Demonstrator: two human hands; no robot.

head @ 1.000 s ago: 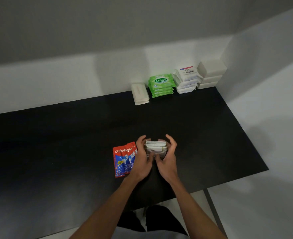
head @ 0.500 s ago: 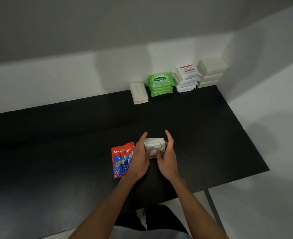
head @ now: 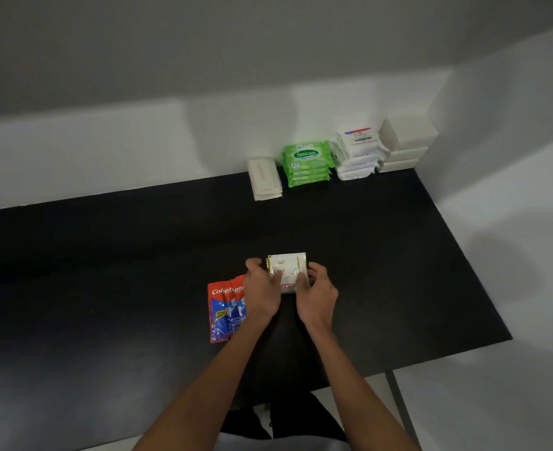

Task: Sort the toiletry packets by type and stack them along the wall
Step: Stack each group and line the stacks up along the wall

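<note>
A small bundle of white and gold sachets (head: 288,266) sits between both hands near the middle of the black table (head: 106,271). My left hand (head: 262,294) grips its left side and my right hand (head: 317,294) grips its right side, thumbs on top. Just left of my left hand lie red and blue Colgate sachets (head: 224,312), fanned flat. Along the back wall stand sorted stacks: cream flat packets (head: 264,179), green Sanicare wipes (head: 307,162), white Dove packs (head: 358,153) and white boxes (head: 405,143) in the corner.
The table's right edge runs diagonally beside a white side wall (head: 512,157). A table leg (head: 402,408) shows below the front edge. Bare black tabletop stretches along the back wall left of the cream stack.
The hands have closed in on the white sachets and turned the bundle so its printed face shows. The Colgate sachets have stayed where they were.
</note>
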